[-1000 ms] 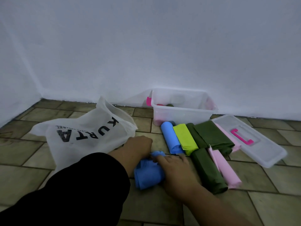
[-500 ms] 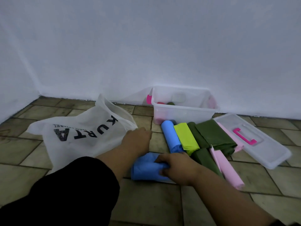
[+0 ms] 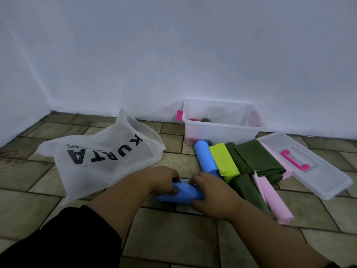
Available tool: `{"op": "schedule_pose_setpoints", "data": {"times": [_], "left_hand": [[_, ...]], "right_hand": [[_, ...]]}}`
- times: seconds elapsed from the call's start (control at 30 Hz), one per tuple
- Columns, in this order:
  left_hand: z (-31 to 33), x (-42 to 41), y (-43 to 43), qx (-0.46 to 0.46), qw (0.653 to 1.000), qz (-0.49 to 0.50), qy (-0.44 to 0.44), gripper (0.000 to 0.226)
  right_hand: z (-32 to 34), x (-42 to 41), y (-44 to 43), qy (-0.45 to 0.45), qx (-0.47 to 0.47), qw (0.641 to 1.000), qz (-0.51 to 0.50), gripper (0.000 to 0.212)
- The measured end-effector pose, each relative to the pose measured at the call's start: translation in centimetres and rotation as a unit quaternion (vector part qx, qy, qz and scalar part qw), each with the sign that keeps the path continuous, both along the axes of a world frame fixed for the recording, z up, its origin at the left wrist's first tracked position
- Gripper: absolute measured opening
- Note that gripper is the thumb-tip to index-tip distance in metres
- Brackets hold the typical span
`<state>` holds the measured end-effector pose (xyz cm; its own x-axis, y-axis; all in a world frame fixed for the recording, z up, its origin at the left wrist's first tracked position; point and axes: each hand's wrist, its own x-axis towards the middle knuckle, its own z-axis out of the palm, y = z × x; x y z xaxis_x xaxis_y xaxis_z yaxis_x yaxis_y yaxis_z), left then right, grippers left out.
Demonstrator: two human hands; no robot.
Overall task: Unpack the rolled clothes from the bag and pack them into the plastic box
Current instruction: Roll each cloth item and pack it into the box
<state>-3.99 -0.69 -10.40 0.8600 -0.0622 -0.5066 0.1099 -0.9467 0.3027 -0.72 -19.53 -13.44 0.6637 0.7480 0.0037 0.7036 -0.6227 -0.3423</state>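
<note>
A blue rolled cloth (image 3: 182, 194) lies on the tiled floor between my hands. My left hand (image 3: 161, 178) grips its left end and my right hand (image 3: 211, 196) curls over its right end. Beyond them lie more rolls side by side: a blue roll (image 3: 205, 157), a lime roll (image 3: 223, 160), dark green cloth (image 3: 257, 161) and a pink roll (image 3: 272, 198). The clear plastic box (image 3: 222, 130) stands open against the wall with a few rolls inside. The white bag printed KURTA (image 3: 100, 157) lies flat to the left.
The box's clear lid (image 3: 316, 171) with a pink handle lies on the floor at the right, partly over pink cloth. White walls meet in a corner at the back left. My black sleeve (image 3: 63, 240) fills the lower left.
The loose blue cloth has been turned sideways and rolled tighter between my hands. My left hand now grips its left end; the camera has shifted slightly.
</note>
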Motion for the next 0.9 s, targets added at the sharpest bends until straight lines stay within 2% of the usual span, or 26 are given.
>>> {"op": "schedule_pose_setpoints", "data": {"times": [0.07, 0.13, 0.2, 0.27, 0.37, 0.43, 0.53, 0.63, 0.83, 0.9], "left_hand": [[0.0, 0.2, 0.0, 0.013, 1.000, 0.002, 0.007, 0.043], [-0.1, 0.2, -0.1, 0.065, 0.998, 0.009, -0.013, 0.044], [-0.5, 0.1, 0.0, 0.137, 0.985, 0.075, -0.066, 0.058], [-1.1, 0.1, -0.2, 0.131, 0.973, 0.169, -0.086, 0.072], [-1.8, 0.5, -1.4, 0.060, 0.969, 0.229, -0.069, 0.065], [-2.2, 0.6, -2.2, -0.022, 0.954, 0.286, -0.084, 0.058], [-2.7, 0.6, -3.1, -0.175, 0.909, 0.357, -0.125, 0.050], [-2.7, 0.5, -3.6, -0.307, 0.844, 0.399, -0.185, 0.032], [0.0, 2.6, -4.6, -0.414, 0.796, 0.399, -0.189, 0.026], [1.3, 4.3, -4.9, -0.411, 0.801, 0.379, -0.212, 0.027]], "right_hand": [[-0.2, -0.3, -0.2, 0.015, -0.007, 1.000, -0.009, 0.053], [-0.3, -0.5, -0.2, 0.016, -0.006, 0.999, -0.027, 0.055], [-0.3, -0.6, 0.1, 0.042, -0.002, 0.997, -0.059, 0.050], [-0.3, -0.8, 0.4, 0.091, 0.015, 0.990, -0.109, 0.046], [-0.4, -1.4, 0.8, 0.173, 0.067, 0.968, -0.170, 0.037], [-0.6, -1.9, 1.0, 0.237, 0.121, 0.944, -0.196, 0.030], [-0.6, -2.8, 0.9, 0.332, 0.206, 0.890, -0.234, 0.025], [-0.6, -3.2, 0.6, 0.408, 0.264, 0.840, -0.243, 0.026], [1.9, -0.4, 0.5, 0.545, 0.354, 0.722, -0.236, 0.019], [3.4, 1.3, 0.3, 0.547, 0.376, 0.714, -0.221, 0.015]]}}
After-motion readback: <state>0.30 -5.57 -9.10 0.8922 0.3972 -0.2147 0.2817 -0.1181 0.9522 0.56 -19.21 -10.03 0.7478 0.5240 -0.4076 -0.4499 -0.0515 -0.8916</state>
